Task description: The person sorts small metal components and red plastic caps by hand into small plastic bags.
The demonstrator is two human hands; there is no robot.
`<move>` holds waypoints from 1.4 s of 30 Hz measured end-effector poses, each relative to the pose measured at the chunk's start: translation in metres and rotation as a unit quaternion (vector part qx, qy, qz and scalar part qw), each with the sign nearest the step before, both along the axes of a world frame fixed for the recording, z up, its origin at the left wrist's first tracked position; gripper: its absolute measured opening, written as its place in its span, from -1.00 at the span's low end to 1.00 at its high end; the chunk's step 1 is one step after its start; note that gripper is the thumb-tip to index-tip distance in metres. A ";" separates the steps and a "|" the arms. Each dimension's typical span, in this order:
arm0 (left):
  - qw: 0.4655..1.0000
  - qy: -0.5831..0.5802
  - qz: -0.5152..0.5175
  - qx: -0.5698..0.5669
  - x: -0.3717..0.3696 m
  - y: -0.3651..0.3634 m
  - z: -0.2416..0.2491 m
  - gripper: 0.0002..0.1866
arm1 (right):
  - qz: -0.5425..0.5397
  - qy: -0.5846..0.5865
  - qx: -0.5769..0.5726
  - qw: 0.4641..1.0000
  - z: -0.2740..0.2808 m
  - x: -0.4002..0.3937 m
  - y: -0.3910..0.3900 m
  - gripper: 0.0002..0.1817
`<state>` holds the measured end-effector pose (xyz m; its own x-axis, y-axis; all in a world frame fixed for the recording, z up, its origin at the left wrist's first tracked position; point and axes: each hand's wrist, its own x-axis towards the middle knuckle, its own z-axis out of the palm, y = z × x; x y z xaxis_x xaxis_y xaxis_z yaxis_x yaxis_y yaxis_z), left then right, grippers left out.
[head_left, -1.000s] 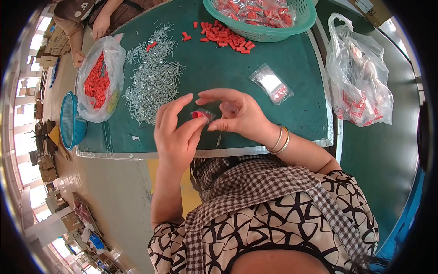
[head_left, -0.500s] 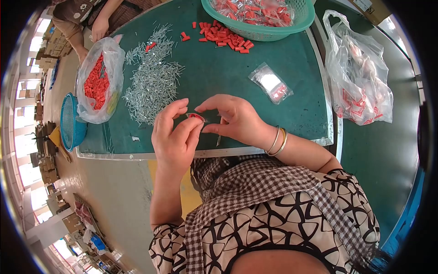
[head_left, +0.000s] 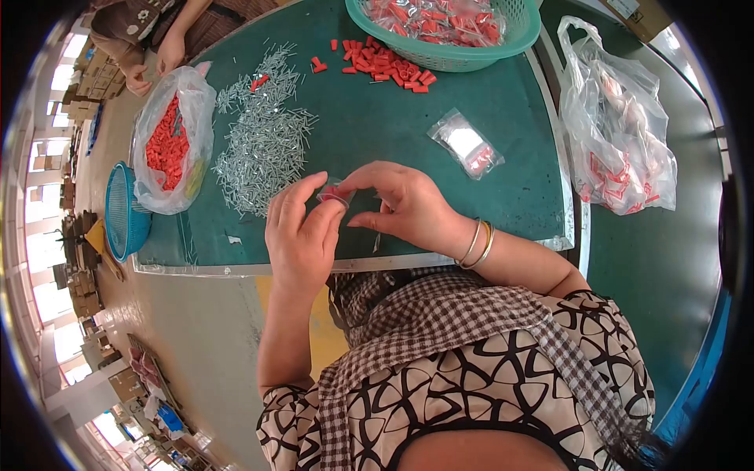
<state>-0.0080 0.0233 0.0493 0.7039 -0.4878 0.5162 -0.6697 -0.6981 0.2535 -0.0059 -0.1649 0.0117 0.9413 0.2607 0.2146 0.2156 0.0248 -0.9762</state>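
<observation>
Between the thumb and fingers of my left hand (head_left: 302, 228) is a small clear plastic bag (head_left: 336, 193) with something red inside. My right hand (head_left: 408, 206) is at the bag's right side. Its index fingertip touches the bag, while the thumb stays apart, lower down. How the other right fingers meet the bag is hidden. Just beyond my left hand spreads a heap of small silver screws (head_left: 263, 149). Farther off lie loose red plastic wall plugs (head_left: 385, 64). A filled clear packet (head_left: 466, 144) with red pieces lies flat to the right.
A green basket (head_left: 452, 56) of packets stands at the far edge. At the left are a plastic bag of red plugs (head_left: 166, 149) and a blue basket (head_left: 126, 212). Another person's hands (head_left: 170, 53) are at upper left. A white carrier bag (head_left: 616, 125) lies at right.
My right thumb has moved away from the small bag, and the red contents show more at my left fingertips. The other person's hand has drawn back from the bag of red plugs.
</observation>
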 end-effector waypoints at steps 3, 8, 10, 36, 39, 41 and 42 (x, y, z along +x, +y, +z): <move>1.000 0.022 -0.012 0.017 -0.001 0.000 -0.002 -0.83 | -0.021 -0.018 -0.035 0.999 -0.003 0.000 -0.001 -0.62; 0.999 0.029 -0.009 -0.024 -0.001 -0.002 -0.005 -0.82 | -0.022 -0.018 -0.041 0.999 -0.003 -0.001 -0.001 -0.68; 0.999 0.038 -0.010 -0.034 -0.001 -0.002 -0.006 -0.82 | -0.020 -0.028 -0.046 0.998 -0.003 -0.002 -0.002 -0.71; 0.988 0.098 0.006 -0.115 -0.006 0.011 -0.016 -0.75 | -0.028 0.021 -0.065 0.997 -0.004 -0.004 -0.001 -0.90; 0.995 0.089 0.010 -0.047 -0.005 0.007 -0.017 -0.78 | -0.017 0.012 -0.073 0.997 -0.008 -0.003 -0.001 -0.88; 0.992 0.110 0.001 -0.060 -0.004 0.009 -0.018 -0.80 | -0.018 -0.006 -0.081 0.997 -0.007 -0.003 -0.001 -0.87; 0.990 0.121 -0.004 -0.067 -0.004 0.009 -0.018 -0.80 | -0.019 -0.015 -0.085 0.996 -0.007 -0.003 -0.001 -0.87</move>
